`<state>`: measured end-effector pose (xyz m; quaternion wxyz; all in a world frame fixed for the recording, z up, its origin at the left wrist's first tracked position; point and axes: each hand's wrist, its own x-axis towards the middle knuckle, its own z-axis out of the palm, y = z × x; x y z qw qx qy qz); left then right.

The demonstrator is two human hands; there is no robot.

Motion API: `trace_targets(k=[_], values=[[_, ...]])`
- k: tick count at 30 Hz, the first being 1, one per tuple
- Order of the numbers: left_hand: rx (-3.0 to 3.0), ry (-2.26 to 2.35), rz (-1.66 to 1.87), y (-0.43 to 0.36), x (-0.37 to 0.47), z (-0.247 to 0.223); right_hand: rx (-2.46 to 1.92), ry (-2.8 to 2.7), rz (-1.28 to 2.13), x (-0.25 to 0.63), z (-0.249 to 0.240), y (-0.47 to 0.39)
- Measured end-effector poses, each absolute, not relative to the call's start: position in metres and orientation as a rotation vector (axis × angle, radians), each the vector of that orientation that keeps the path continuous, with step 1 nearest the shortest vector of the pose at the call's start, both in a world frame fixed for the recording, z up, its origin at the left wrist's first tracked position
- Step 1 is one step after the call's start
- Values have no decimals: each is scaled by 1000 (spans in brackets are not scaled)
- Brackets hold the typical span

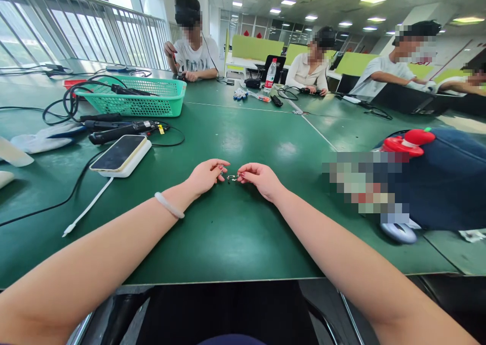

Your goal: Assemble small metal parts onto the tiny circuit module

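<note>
Over the green table (243,243), my left hand (205,177) and my right hand (261,179) face each other a short way apart. The left, with a pale bangle (169,206) at its wrist, has thumb and fingers closed on a small silvery piece (222,169). My right thumb and fingertips pinch the end of another small shiny bit. Between the fingertips shows a tiny silvery metal part (232,177) with dark spots. Its exact kind is too small to tell, and I cannot tell whether the pieces are joined.
Left stand a phone (120,153) on a white block with a cable, black handheld tools (121,131) and a green basket (152,102). To the right lie a dark blue bag (448,183) and a mouse (398,232). A bottle (270,76) and several seated people are farther back.
</note>
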<state>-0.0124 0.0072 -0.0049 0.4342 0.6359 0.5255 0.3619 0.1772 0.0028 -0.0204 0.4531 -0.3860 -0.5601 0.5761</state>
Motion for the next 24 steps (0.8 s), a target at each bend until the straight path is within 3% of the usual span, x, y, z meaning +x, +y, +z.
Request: trace_targets(k=[13, 24], values=[[1850, 1089, 929, -16, -5, 3, -945, -1356, 1382, 173, -9, -2], [1807, 1110, 892, -10, -9, -7, -1139, -1661, 888, 168, -4, -16]])
